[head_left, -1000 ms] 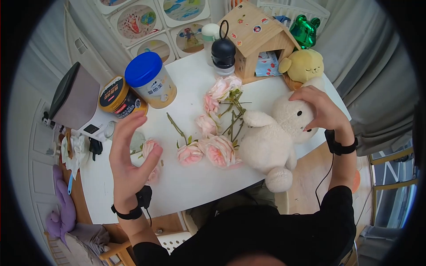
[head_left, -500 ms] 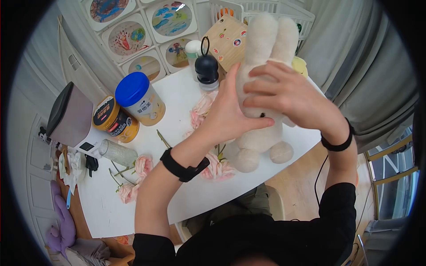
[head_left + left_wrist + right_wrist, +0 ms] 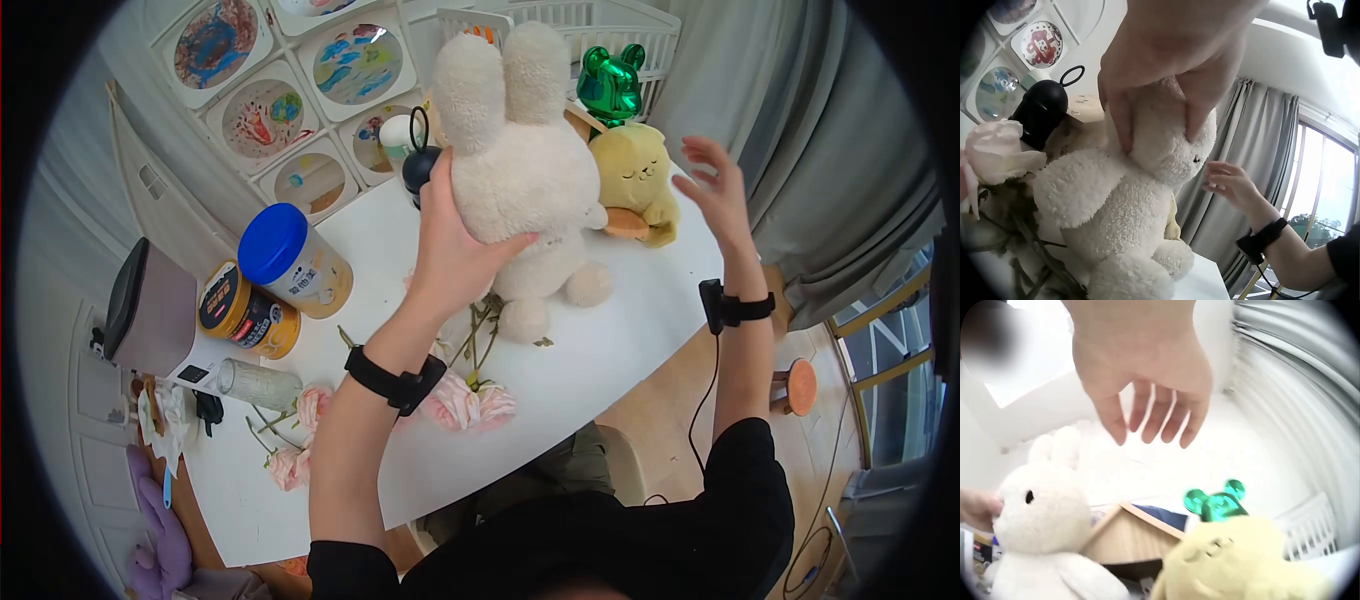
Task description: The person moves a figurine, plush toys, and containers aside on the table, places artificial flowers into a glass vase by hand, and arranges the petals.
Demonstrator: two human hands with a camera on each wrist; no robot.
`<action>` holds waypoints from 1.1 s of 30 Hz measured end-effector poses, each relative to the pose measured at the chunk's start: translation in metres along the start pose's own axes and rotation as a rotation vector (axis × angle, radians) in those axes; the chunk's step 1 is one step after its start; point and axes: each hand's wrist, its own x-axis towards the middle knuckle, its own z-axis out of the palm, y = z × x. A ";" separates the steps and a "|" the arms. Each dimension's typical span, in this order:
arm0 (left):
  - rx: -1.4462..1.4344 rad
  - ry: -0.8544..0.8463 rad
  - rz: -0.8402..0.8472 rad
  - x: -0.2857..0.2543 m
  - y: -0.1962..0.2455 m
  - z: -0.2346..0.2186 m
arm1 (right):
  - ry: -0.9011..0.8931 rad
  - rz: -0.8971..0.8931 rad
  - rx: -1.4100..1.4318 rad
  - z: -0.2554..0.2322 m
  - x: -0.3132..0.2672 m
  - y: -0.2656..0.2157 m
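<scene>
A cream plush rabbit [image 3: 530,185] sits upright over the white table [image 3: 600,345], its two long ears pointing up. My left hand [image 3: 455,250] grips it by the head, thumb across the face and fingers on the far side. In the left wrist view the thumb and fingers press into the rabbit's fur [image 3: 1129,212]. My right hand [image 3: 720,195] is raised beside a yellow plush toy [image 3: 632,180], apart from it, fingers loosely bent with nothing in them. The yellow plush sits right of the rabbit, in front of a shiny green bear figure [image 3: 610,88].
Pink artificial roses [image 3: 450,400] lie in front of the rabbit, more by a glass vase [image 3: 260,385] at left. Behind stand a blue-lidded can [image 3: 300,265], a black-lidded jar [image 3: 250,315] and a black bottle [image 3: 418,172]. The rabbit mostly hides a wooden toy house [image 3: 1132,534] in the head view.
The rabbit went from leaning at the right to upright, then moved left. My left hand came across and took its head; my right hand let go and drew away right.
</scene>
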 end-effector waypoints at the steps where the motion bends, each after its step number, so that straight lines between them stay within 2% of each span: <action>1: 0.008 0.000 -0.012 0.004 0.000 0.002 | 0.019 0.040 -0.090 0.005 0.000 0.030; 2: 0.059 0.003 -0.024 0.005 -0.001 0.006 | 0.039 0.081 -0.178 0.011 0.000 0.054; 5: 0.205 0.019 -0.048 0.007 -0.008 0.016 | -0.070 0.168 -0.255 0.031 0.003 0.094; 8: 0.252 0.043 -0.072 0.006 -0.015 0.023 | -0.166 0.313 -0.080 0.042 0.008 0.110; 11: 0.190 0.026 -0.094 0.008 -0.016 0.021 | -0.161 0.392 -0.246 0.053 0.011 0.115; 14: 0.168 0.026 -0.066 0.008 -0.015 0.020 | -0.160 0.440 0.095 0.045 0.009 0.115; 20: 0.151 0.132 -0.017 0.016 -0.010 0.032 | -0.146 0.321 0.477 0.009 -0.016 0.082; 26: 0.238 0.171 -0.013 0.011 -0.003 0.045 | -0.050 0.426 0.710 0.006 -0.028 0.110; 29: 0.272 0.147 -0.035 0.007 -0.002 0.043 | -0.087 0.393 0.853 0.000 -0.032 0.108; 33: 0.267 0.170 -0.053 0.008 -0.006 0.047 | -0.316 0.342 0.568 0.012 -0.028 0.098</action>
